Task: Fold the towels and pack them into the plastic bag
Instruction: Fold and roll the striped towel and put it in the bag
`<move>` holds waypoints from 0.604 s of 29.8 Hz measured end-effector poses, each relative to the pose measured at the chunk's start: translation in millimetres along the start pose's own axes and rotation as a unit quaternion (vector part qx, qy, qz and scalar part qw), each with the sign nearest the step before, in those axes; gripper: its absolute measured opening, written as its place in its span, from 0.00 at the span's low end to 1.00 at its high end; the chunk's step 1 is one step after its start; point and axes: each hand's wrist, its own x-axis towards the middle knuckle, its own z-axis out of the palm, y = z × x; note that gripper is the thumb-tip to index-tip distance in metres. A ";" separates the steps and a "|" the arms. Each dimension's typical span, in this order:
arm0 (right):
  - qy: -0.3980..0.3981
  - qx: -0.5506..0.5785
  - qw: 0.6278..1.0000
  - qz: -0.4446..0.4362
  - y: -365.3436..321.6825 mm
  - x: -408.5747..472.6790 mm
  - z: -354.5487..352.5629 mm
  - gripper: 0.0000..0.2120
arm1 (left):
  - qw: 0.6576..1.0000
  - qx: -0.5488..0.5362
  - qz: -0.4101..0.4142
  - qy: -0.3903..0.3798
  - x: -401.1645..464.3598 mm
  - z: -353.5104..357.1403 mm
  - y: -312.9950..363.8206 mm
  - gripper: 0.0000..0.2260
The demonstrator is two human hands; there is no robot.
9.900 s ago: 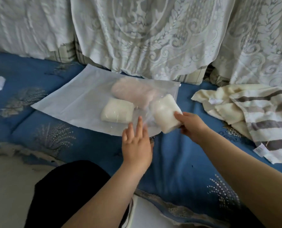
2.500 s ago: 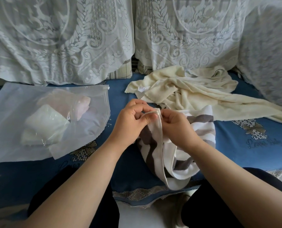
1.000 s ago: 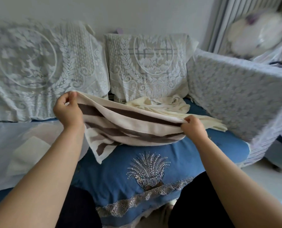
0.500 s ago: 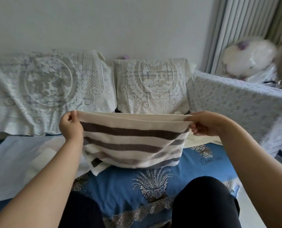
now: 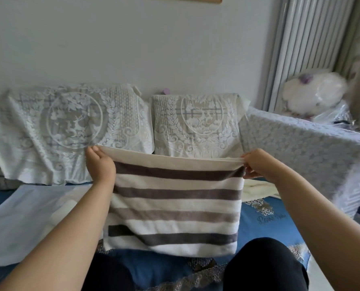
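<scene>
A cream towel with brown stripes hangs flat in front of me, stretched wide above the blue sofa seat. My left hand grips its top left corner. My right hand pinches its top right corner. The translucent plastic bag lies on the seat to the left, with pale folded towels dimly visible inside it. A plain cream towel lies crumpled on the seat behind the striped towel, mostly hidden by it.
Lace-covered back cushions line the sofa, and a lace-covered armrest rises on the right. The blue seat cover shows at lower right. My dark-trousered knees are at the bottom. A wrapped plush toy sits behind the armrest.
The striped towel was picked up from the seat, its corners found and spread apart, and now it hangs higher and flatter. The view has tilted upward. Before that, a folded towel went into the bag.
</scene>
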 end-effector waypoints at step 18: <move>0.001 0.176 0.981 -0.084 28.4 30.2 -4.1 0.14 | 0.956 -0.035 -0.208 -0.201 24.1 10.1 -5.9 0.17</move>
